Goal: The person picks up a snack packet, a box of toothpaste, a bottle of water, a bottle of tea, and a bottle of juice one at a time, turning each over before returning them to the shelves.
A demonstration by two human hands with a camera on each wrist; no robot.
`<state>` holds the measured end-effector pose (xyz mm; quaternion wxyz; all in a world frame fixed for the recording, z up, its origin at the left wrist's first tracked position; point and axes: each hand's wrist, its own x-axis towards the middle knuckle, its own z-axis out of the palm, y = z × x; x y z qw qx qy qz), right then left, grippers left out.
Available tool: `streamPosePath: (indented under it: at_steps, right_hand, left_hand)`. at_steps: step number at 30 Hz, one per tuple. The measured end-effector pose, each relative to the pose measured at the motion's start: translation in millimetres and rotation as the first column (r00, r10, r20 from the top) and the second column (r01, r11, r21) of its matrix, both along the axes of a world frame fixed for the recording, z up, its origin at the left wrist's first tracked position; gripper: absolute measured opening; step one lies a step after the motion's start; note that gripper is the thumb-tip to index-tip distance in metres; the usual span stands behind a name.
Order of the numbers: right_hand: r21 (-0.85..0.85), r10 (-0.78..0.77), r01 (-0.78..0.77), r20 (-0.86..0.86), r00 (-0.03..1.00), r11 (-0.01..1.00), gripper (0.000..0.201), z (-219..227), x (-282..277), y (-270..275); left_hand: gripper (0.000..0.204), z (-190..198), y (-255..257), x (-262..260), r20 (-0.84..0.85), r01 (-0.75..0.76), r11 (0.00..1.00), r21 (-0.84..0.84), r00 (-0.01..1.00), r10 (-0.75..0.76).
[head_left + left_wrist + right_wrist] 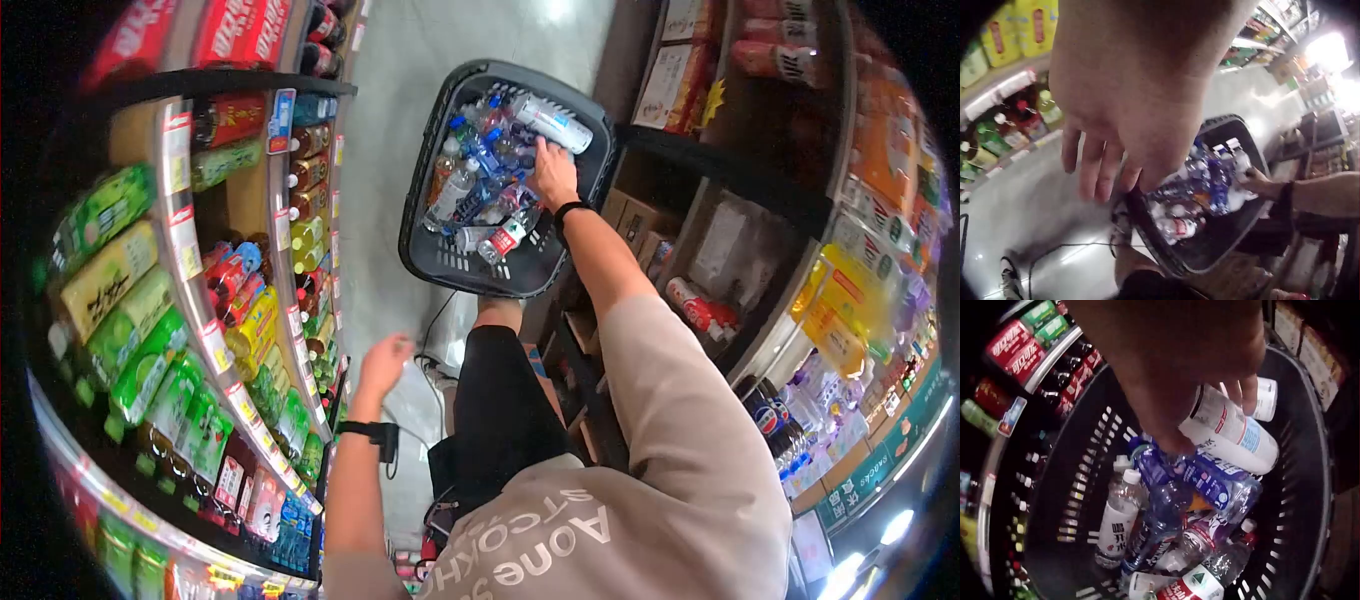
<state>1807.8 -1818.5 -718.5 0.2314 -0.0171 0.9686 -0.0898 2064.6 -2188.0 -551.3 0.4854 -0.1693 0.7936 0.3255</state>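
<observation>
Inside a dark plastic shopping basket (411, 190), my right hand (556, 177) grips a tall white can (1227, 429) with grey, red and blue print. Thumb and fingers are on its sides in the right wrist view. Another white can (1266, 400) lies just behind it. Below are clear water bottles, among them one with a white label (1114, 519), one with a red label (1192, 584) and a blue-labelled bottle (1219, 487). My left hand (384, 366) holds nothing and hangs beside the basket, its fingers loose and pointing down in the left wrist view (1141, 112).
Drink shelves (185, 260) line the left side, stocked with green bottles (180, 400). Dark shelving (700, 160) with boxes and bottles runs along the right. A grey aisle floor (400, 70) lies between, with a thin cable (1060, 247) near the legs.
</observation>
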Motion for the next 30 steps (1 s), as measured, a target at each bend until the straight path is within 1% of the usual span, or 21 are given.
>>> streamPosePath:
  at_steps: [1, 3, 5, 6, 7, 9, 11, 13, 14, 15, 17, 18, 19, 20, 21, 22, 23, 25, 27, 29, 30]
  right_hand:
    - [-0.014, -0.017, 0.018, 0.088, 0.996, 1.000, 0.072, 22, -2, 3]
    - [-0.115, -0.017, 0.010, -0.056, 0.998, 0.993, 0.074, 40, 9, 12]
    - [-0.193, -0.164, 0.190, 0.142, 0.976, 0.963, 0.076, 100, 11, 3]
    - [-0.255, -0.197, 0.212, 0.083, 0.977, 0.943, 0.077, 116, 23, 0]
    - [-0.325, -0.227, 0.224, 0.028, 0.974, 0.919, 0.077, 124, 34, -3]
    - [-0.311, -0.278, 0.309, 0.140, 0.950, 0.899, 0.077, 165, 55, -19]
    - [-0.350, -0.189, 0.245, 0.188, 0.964, 0.904, 0.076, 205, 80, -35]
    - [-0.352, 0.010, 0.037, 0.130, 0.991, 0.935, 0.080, 222, 108, -49]
    - [-0.420, 0.052, -0.020, 0.066, 0.996, 0.907, 0.079, 226, 126, -54]
    - [-0.409, 0.081, -0.040, 0.083, 0.993, 0.912, 0.081, 275, 145, -71]
    - [-0.664, 0.106, -0.030, 0.075, 0.991, 0.748, 0.068, 255, 171, -75]
    - [-0.742, 0.118, 0.069, 0.197, 0.973, 0.667, 0.060, 300, 186, -93]
    - [-0.791, 0.144, 0.180, 0.320, 0.937, 0.585, 0.054, 370, 212, -118]
    - [-0.840, 0.183, 0.195, 0.326, 0.927, 0.507, 0.050, 406, 232, -137]
    - [-0.875, 0.218, 0.226, 0.342, 0.914, 0.427, 0.046, 425, 250, -152]
    - [-0.894, 0.250, 0.223, 0.336, 0.908, 0.389, 0.052, 426, 262, -165]
    - [-0.910, 0.223, 0.206, 0.298, 0.928, 0.359, 0.057, 442, 280, -181]
    - [-0.941, 0.374, 0.168, 0.274, 0.886, 0.293, 0.063, 473, 308, -217]
    - [-0.959, 0.503, 0.064, 0.200, 0.841, 0.274, 0.067, 523, 342, -257]
    - [-0.967, 0.589, 0.195, 0.254, 0.767, 0.163, 0.073, 533, 373, -292]
    - [-0.958, 0.631, 0.244, 0.282, 0.723, 0.149, 0.076, 543, 390, -308]
  left_hand:
    - [0.033, 2, -23, 16, -0.018, -0.096, 0.992, -0.076, 0.995, 0.095]
    - [0.033, 4, -66, 44, 0.023, -0.261, 0.949, -0.175, 0.963, 0.269]
    - [0.032, 32, -78, 47, -0.064, -0.254, 0.955, -0.152, 0.967, 0.247]
    - [0.032, 49, -87, 49, -0.107, -0.254, 0.955, -0.150, 0.965, 0.240]
    - [0.033, 67, -90, 46, -0.214, -0.245, 0.964, -0.103, 0.952, 0.219]
    - [0.033, 107, -78, 42, -0.416, -0.201, 0.979, -0.033, 0.893, 0.169]
    - [0.033, 190, -65, 31, -0.445, -0.207, 0.973, 0.100, 0.865, 0.230]
    - [0.035, 223, -74, 57, -0.605, -0.164, 0.977, 0.139, 0.767, 0.215]
    - [0.035, 238, -84, 76, -0.677, -0.154, 0.976, 0.153, 0.703, 0.217]
    - [0.036, 257, -96, 97, -0.690, -0.203, 0.963, 0.174, 0.673, 0.267]
    - [0.038, 302, -109, 152, -0.695, -0.299, 0.923, 0.240, 0.611, 0.379]
    - [0.038, 324, -118, 182, -0.675, -0.347, 0.904, 0.248, 0.608, 0.419]
    - [0.037, 337, -127, 215, -0.692, -0.398, 0.870, 0.291, 0.541, 0.478]
    - [0.036, 344, -134, 252, -0.704, -0.437, 0.835, 0.333, 0.474, 0.529]
    - [0.035, 350, -137, 288, -0.707, -0.468, 0.800, 0.375, 0.414, 0.573]
    - [0.034, 357, -138, 323, -0.691, -0.529, 0.744, 0.408, 0.354, 0.630]
    - [0.034, 362, -139, 356, -0.668, -0.580, 0.686, 0.440, 0.299, 0.681]
    - [0.033, 365, -142, 408, -0.637, -0.641, 0.587, 0.495, 0.191, 0.747]
    - [0.033, 361, -135, 452, -0.618, -0.667, 0.503, 0.550, 0.079, 0.782]
    - [0.043, 385, -126, 476, -0.634, -0.632, 0.500, 0.592, 0.019, 0.773]
    - [0.046, 397, -119, 484, -0.657, -0.627, 0.506, 0.593, -0.014, 0.753]
